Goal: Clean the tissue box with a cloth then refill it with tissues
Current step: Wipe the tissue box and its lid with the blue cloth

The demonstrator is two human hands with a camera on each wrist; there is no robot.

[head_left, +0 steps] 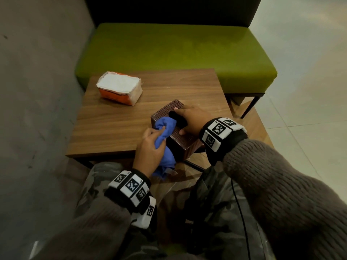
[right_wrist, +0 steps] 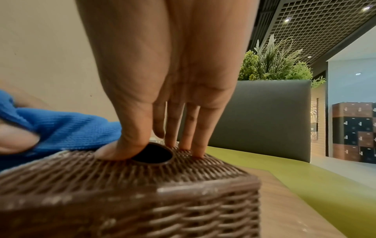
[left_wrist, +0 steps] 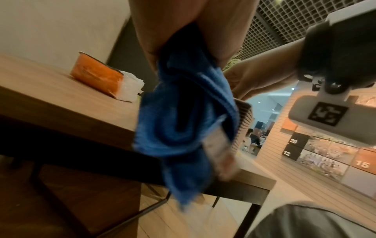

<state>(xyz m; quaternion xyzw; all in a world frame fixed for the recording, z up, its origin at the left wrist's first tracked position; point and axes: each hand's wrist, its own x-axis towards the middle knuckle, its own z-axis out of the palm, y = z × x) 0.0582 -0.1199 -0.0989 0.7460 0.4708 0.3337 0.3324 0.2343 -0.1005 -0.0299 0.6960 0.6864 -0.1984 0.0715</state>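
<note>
A brown woven tissue box (head_left: 185, 140) stands near the front right edge of the wooden table (head_left: 112, 126), with a dark round hole (right_wrist: 151, 154) in its top. My right hand (head_left: 190, 119) rests on the top with straight fingers (right_wrist: 190, 128), the thumb beside the hole. My left hand (head_left: 150, 147) grips a bunched blue cloth (head_left: 166, 128) against the box's left upper edge, and the cloth's tail hangs below the table edge (left_wrist: 183, 161). The box interior is hidden. An orange pack of white tissues (head_left: 120, 88) lies at the table's far left.
A green padded bench (head_left: 169, 49) with a dark backrest stands just behind the table. A grey wall (head_left: 37, 91) runs along the left. Pale tiled floor (head_left: 309, 91) lies to the right. My knees in camouflage trousers (head_left: 105, 171) are under the table's near edge.
</note>
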